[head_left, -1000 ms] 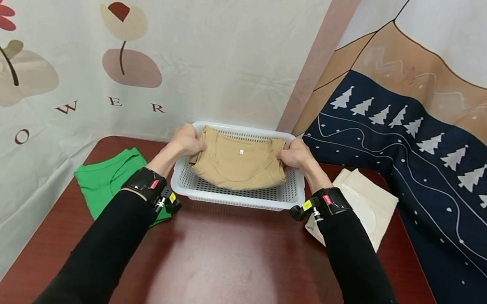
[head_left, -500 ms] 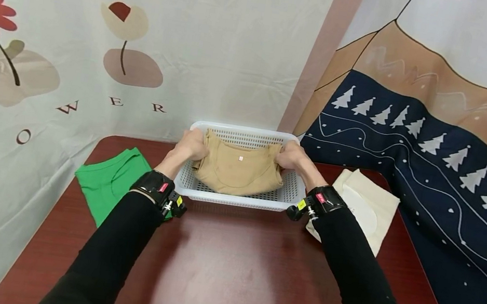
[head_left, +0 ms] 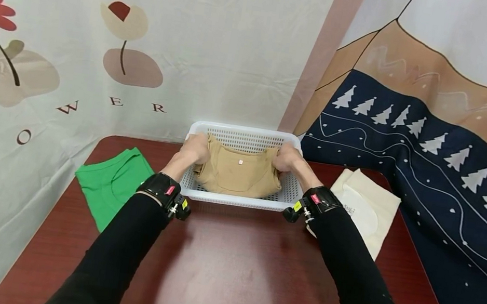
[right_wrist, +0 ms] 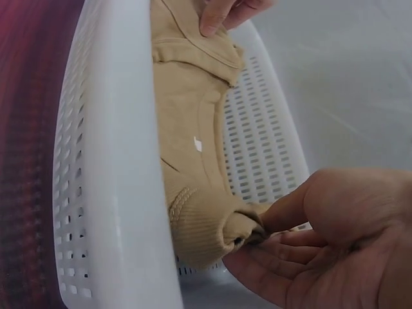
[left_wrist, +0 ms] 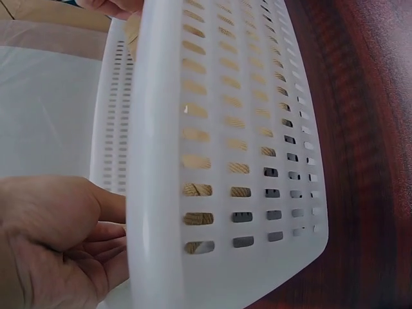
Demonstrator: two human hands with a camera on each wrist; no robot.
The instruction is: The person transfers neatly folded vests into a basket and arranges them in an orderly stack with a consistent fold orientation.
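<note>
A folded tan shirt [head_left: 238, 175] with a small white neck label lies across the inside of a white perforated plastic basket [head_left: 236, 202]. At the shirt's left end, my left hand [head_left: 195, 150] grips the fabric; the right wrist view shows its thumb on the cloth, while the basket wall hides its fingertips in the left wrist view. My right hand [right_wrist: 347, 241] pinches the shirt's rolled, ribbed right end between thumb and fingers. Both hands reach inside the basket's rim.
A folded green garment [head_left: 114, 180] lies on the red-brown table [head_left: 225, 275] left of the basket. To its right is a folded cream cloth item [head_left: 371, 213] with a white oval patch. Printed curtains [head_left: 221, 49] hang behind and to the right.
Both hands have moved slightly inward and down with the tan shirt, which sits lower in the basket. The green garment and cream cloth have stayed put.
</note>
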